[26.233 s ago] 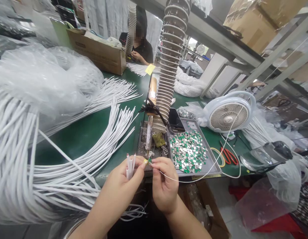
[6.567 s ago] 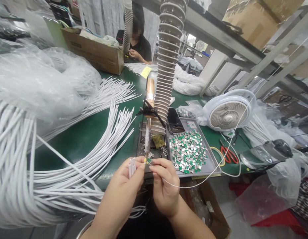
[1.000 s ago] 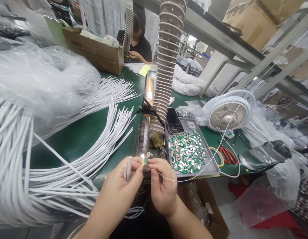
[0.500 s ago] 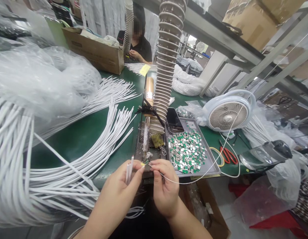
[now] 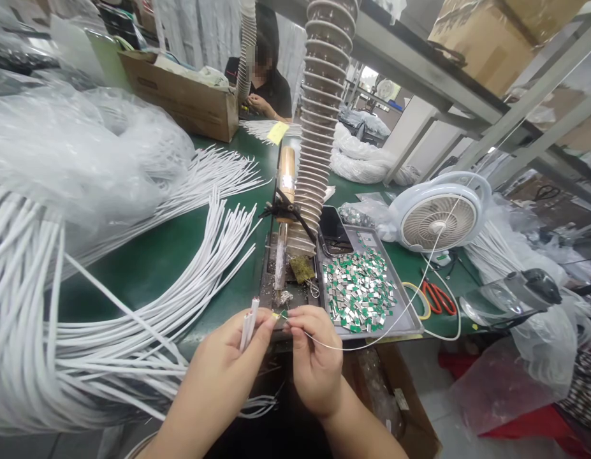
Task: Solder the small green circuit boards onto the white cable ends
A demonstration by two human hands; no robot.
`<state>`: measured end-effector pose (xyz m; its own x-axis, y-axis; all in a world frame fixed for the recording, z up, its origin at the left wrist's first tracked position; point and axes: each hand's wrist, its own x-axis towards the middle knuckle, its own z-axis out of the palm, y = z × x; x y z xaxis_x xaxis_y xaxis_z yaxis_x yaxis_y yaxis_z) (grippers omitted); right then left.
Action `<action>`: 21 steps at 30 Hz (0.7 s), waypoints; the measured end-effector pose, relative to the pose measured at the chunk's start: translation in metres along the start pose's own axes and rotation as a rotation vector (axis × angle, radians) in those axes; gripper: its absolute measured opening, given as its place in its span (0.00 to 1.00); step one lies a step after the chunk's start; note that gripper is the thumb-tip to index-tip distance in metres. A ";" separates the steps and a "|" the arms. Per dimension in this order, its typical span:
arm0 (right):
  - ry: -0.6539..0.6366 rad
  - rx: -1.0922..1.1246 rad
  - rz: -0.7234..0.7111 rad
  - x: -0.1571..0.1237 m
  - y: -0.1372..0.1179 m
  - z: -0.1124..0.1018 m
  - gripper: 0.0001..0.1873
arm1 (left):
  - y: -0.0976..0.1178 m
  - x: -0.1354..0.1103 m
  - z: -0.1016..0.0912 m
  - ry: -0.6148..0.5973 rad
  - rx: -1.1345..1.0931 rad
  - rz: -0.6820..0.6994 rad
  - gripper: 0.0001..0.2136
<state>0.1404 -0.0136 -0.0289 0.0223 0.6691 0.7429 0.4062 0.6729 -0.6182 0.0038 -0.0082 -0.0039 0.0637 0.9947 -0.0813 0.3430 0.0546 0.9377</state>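
Note:
My left hand (image 5: 228,370) is closed on a few white cable ends (image 5: 248,322) that stick up between its fingers, and its fingertips pinch a small green and yellow part (image 5: 277,315). My right hand (image 5: 314,360) is closed in a pinch on a thin solder wire (image 5: 372,338), whose end meets that small part. Both hands hover at the front edge of the bench, just below the tip of a soldering iron (image 5: 280,261) fixed in a stand. A grey tray (image 5: 410,322) with several small green and silver boards lies right of the iron.
Bundles of white cables (image 5: 132,319) cover the green table (image 5: 146,268) on the left, with clear plastic bags behind. A ribbed fume hose (image 5: 319,127), a small white fan (image 5: 438,223), red scissors (image 5: 436,299) and a phone (image 5: 334,229) stand nearby. Another person (image 5: 269,89) works at the far end.
Both hands have dropped slightly from the iron's tip towards the table edge. The bright glint at the small part a second ago is gone.

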 end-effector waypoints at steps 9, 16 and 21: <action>0.023 -0.050 -0.040 0.007 -0.003 0.002 0.11 | 0.003 0.002 -0.003 0.034 0.029 0.022 0.16; 0.026 -0.057 -0.052 0.009 -0.002 0.004 0.11 | 0.003 0.003 -0.004 0.041 0.030 0.000 0.15; 0.028 -0.072 -0.057 0.011 -0.002 0.005 0.10 | 0.003 0.004 -0.005 0.053 0.030 -0.006 0.16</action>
<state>0.1352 -0.0057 -0.0204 0.0221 0.6205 0.7839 0.4719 0.6848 -0.5554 0.0004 -0.0037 0.0006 0.0120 0.9976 -0.0684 0.3713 0.0591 0.9266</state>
